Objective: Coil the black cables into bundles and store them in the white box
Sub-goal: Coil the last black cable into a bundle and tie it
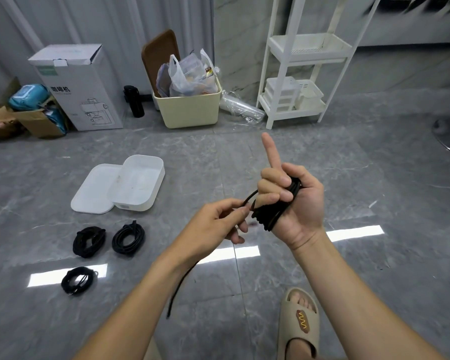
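My right hand (294, 203) grips a coil of black cable (273, 211) wound across its palm, with the index finger pointing up. My left hand (218, 222) pinches the cable's free strand beside the coil; the loose end (178, 287) hangs down under my left forearm. The open white box (138, 183) sits on the grey floor at left, leaning on its flat white lid (94, 190). Three coiled black bundles lie in front of it: one on the left (89, 241), one on the right (128, 239), one nearer me (78, 280).
Along the far wall stand a tall white carton (78, 87), a black bottle (134, 101), a cream bin full of bags (189, 105) and a white shelf rack (302, 74). A brown box of clutter (34, 118) sits far left. My sandalled foot (299, 320) is bottom right.
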The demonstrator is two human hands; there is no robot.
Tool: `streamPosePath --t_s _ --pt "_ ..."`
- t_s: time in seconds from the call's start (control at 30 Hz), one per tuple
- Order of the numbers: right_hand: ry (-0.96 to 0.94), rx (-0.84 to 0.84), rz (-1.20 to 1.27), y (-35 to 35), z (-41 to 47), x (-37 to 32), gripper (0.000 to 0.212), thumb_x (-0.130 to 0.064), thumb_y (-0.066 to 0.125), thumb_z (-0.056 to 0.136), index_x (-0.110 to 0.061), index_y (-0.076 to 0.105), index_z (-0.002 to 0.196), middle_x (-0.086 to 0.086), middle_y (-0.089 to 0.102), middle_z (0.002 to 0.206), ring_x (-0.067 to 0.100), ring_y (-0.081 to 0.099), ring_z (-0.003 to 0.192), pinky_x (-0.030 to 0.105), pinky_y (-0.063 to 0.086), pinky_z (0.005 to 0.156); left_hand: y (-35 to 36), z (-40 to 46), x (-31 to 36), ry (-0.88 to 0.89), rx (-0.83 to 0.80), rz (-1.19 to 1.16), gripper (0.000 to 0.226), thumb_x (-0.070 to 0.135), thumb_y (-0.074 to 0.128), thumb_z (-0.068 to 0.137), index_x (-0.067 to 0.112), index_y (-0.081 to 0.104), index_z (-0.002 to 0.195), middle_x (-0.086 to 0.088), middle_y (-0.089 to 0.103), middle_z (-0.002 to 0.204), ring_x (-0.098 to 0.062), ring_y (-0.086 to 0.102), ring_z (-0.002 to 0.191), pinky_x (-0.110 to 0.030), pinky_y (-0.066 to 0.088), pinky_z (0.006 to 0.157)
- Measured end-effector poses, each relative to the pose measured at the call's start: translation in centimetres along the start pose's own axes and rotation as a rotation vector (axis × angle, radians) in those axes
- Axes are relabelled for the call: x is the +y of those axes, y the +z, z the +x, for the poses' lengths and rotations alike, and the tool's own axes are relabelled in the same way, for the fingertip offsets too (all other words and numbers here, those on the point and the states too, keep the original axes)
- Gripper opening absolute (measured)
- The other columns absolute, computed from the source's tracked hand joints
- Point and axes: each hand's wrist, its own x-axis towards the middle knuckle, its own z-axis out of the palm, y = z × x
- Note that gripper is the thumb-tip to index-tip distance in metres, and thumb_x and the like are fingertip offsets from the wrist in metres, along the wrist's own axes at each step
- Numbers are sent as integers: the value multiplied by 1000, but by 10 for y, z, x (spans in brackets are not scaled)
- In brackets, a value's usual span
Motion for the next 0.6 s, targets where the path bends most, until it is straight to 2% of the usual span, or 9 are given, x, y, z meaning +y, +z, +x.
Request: streamPosePath --t_s 0.13,0.2,0.3,0.43,0.53,0.6 --pt "-77 73 -1 -1 0 -1 54 -22 41 96 -23 40 150 2 60 68 14 62 56 30 60 65 2 -2 1 -44 -21 11 22 24 51 103 17 71 110 4 70 80 -14 64 63 -17 51 63" --pt "-98 90 18 -1 0 -1 52 -29 44 98 -21 42 149 6 68 77 22 72 71 37 62 70 2 -3 2 -76 -36 -43 27 28 44 106 23 69 116 0 75 94 -17 71 72 -22 57 69" --pt "-129 118 14 0 1 0 55 -39 48 98 -19 42 149 11 74 94 30 74 93 42 62 79 3 -4 2 -88 -68 -78 31 32 37 108 37 58 130 -2 74 110 -22 74 86 -26 57 75" --pt "-178 164 8 2 2 1 54 -38 49 99 -19 42 149 13 73 110 33 70 107 44 59 88 8 -4 -1 -93 -120 119 31 30 41 107 33 62 130 10 73 109 -11 71 80 -17 45 61" --pt "-218 210 -34 3 3 0 50 -32 49 100 -20 41 148 13 70 118 34 68 113 44 58 91 8 -5 -2 -106 -160 138 29 29 46 105 33 65 127 10 74 107 -8 67 73 -16 41 58" --pt "-241 240 -81 2 3 -1 49 -29 47 101 -21 40 149 15 69 121 36 66 115 45 57 93 6 -5 -1 -115 -162 122 27 37 49 102 34 71 118 8 75 105 -8 64 69 -17 41 57"
